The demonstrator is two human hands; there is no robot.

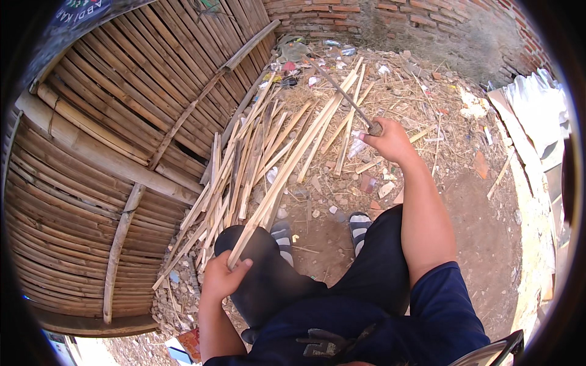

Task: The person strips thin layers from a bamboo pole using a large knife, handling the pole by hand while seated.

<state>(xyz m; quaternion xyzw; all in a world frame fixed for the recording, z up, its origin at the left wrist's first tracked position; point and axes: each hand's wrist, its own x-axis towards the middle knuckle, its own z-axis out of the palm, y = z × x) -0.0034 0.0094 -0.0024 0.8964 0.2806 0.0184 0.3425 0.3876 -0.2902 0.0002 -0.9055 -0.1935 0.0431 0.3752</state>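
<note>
My left hand (223, 277) is closed around the near end of some long pale wooden strips (293, 161). They slant up and away to the right, over my left knee. My right hand (390, 141) grips the handle of a long, thin machete (342, 91), its dark blade reaching away to the upper left. The blade crosses the far part of the strips in this view; I cannot tell whether it touches them. More loose wooden strips (235, 174) lie heaped on the ground to the left.
A bamboo slat wall (122, 91) stands close on the left, and a brick wall (342, 21) closes off the far side. Litter and rubble (390, 70) cover the ground ahead. My sandalled feet (360, 229) are below me. White plastic sheeting (537, 100) is at the right.
</note>
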